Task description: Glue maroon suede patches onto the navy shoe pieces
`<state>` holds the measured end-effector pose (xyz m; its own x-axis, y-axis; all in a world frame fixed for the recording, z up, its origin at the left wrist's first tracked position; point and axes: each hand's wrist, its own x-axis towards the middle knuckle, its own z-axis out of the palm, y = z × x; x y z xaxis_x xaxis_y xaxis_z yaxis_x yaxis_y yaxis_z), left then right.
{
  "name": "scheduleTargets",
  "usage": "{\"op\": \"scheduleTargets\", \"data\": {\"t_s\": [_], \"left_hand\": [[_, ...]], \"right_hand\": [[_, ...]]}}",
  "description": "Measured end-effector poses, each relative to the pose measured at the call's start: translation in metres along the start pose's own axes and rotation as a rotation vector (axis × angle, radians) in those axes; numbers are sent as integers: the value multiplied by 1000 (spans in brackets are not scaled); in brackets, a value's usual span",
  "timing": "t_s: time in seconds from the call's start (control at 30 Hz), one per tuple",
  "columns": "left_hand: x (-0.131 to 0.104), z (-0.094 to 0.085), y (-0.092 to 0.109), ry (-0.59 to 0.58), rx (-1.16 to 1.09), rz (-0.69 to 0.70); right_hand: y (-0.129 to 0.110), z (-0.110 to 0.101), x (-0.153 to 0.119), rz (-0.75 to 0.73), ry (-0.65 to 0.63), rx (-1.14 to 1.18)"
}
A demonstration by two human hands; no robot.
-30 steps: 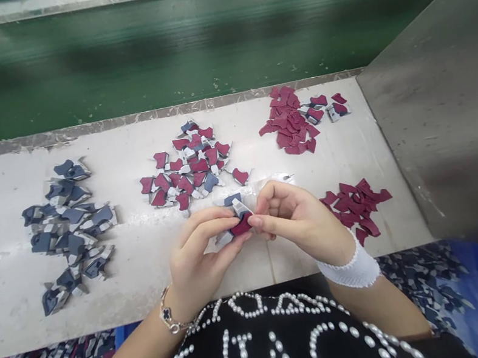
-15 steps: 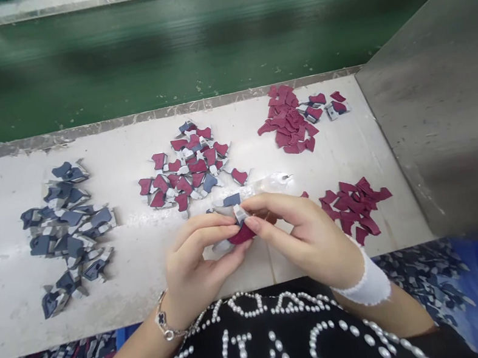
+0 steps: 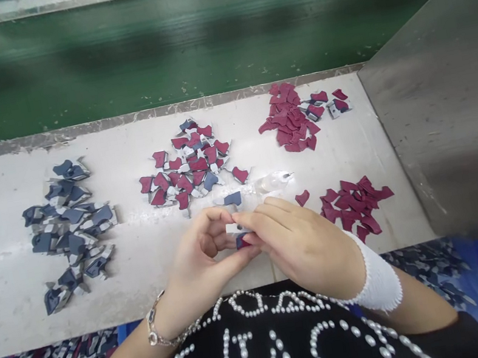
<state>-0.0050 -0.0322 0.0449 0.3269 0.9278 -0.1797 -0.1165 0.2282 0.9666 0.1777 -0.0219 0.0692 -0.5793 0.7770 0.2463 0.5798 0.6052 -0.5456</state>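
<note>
Between my hands is a small grey-white plastic part (image 3: 243, 240) with navy and maroon faces, mostly covered by fingers. My left hand (image 3: 207, 258) grips it from the left, thumb below and curled fingers above. From the right, my right hand (image 3: 301, 245) closes over it with fingertips and thumb. Just beyond the fingers lies a similar part with a navy top (image 3: 232, 198). Beside that is a clear small bottle (image 3: 270, 183) with a thin dark tip. A single maroon piece (image 3: 302, 198) rests to the right of my right hand's knuckles.
Navy-topped parts (image 3: 71, 218) are heaped at left, maroon-topped parts (image 3: 197, 165) in the middle. Flat maroon pieces form a back pile (image 3: 288, 121) and a front pile (image 3: 357, 204). A metal panel (image 3: 452, 104) bounds the right; a green belt (image 3: 152, 52) runs behind.
Both hands have turned the part, so its pale side with a dark hole shows and less maroon is visible. My right fingers now reach further over it. The bottle and single maroon piece are less covered.
</note>
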Motion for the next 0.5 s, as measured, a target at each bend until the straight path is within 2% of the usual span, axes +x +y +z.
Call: {"op": "scheduleTargets", "data": {"t_s": [0.2, 0.37, 0.5], "left_hand": [[-5, 1, -4, 37, 147, 179], [-4, 3, -13, 7, 134, 153], [-9, 0, -23, 31, 373, 316]], "right_hand": [[3, -4, -5, -54, -22, 93], [0, -3, -5, 9, -19, 122], [0, 1, -4, 39, -42, 170]]}}
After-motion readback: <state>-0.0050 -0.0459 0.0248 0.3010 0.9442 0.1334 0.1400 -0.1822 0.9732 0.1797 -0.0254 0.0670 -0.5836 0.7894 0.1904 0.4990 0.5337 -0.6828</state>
